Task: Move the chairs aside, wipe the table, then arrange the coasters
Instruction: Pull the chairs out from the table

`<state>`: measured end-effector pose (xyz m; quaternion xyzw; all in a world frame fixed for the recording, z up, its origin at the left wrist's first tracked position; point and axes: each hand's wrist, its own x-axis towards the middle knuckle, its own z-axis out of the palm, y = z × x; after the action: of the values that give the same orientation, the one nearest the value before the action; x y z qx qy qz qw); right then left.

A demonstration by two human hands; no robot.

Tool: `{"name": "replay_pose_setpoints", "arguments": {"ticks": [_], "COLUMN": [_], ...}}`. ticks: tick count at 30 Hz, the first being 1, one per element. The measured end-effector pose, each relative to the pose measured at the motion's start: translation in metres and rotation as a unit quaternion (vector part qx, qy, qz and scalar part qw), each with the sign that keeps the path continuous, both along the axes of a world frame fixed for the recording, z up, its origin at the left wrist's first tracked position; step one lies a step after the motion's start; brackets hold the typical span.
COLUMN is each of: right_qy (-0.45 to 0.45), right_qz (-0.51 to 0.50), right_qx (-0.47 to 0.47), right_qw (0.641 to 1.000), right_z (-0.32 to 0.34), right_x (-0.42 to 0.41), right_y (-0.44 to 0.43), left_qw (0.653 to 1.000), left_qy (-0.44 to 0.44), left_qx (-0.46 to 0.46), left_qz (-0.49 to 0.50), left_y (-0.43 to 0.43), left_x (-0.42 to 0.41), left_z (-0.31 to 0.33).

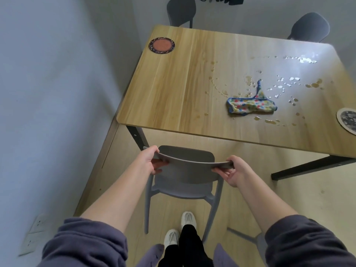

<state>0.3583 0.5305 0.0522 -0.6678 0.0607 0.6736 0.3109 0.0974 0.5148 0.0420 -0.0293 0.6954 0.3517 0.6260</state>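
A grey plastic chair (185, 170) stands in front of me, pulled back from the near edge of the wooden table (173, 89). My left hand (152, 160) grips the left end of its backrest and my right hand (233, 170) grips the right end. On the table lies a crumpled cloth (250, 105) with coloured dots, among spilled drops and puddles (285, 83). A round coaster with an orange centre (161, 45) sits at the far left corner. A second coaster (347, 120), grey and cream, is cut off by the right edge.
Two more grey chairs stand beyond the table, one at the far left (181, 11) and one at the far right (310, 26). A pale wall (57, 93) runs close along the left. Another chair's leg (244, 237) shows at my right. My feet are under the held chair.
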Motion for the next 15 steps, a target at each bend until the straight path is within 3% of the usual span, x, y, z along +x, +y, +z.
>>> {"name": "replay_pose_setpoints", "arguments": {"ticks": [4, 9, 15], "right_qy": [0.01, 0.038, 0.047], "right_qz": [0.009, 0.016, 0.013], "right_qx": [-0.022, 0.004, 0.023], "right_qw": [1.0, 0.999, 0.999], "right_z": [0.006, 0.005, -0.043], "right_x": [-0.003, -0.008, -0.011], "right_y": [0.027, 0.059, 0.06], "left_qw": [0.999, 0.999, 0.997], "left_qy": [0.019, 0.026, 0.044], "left_qx": [-0.025, 0.007, 0.056], "left_qz": [0.001, 0.016, 0.039], "left_y": [0.023, 0.042, 0.043], "left_x": [-0.004, -0.006, -0.011], "left_z": [0.004, 0.005, -0.044]}}
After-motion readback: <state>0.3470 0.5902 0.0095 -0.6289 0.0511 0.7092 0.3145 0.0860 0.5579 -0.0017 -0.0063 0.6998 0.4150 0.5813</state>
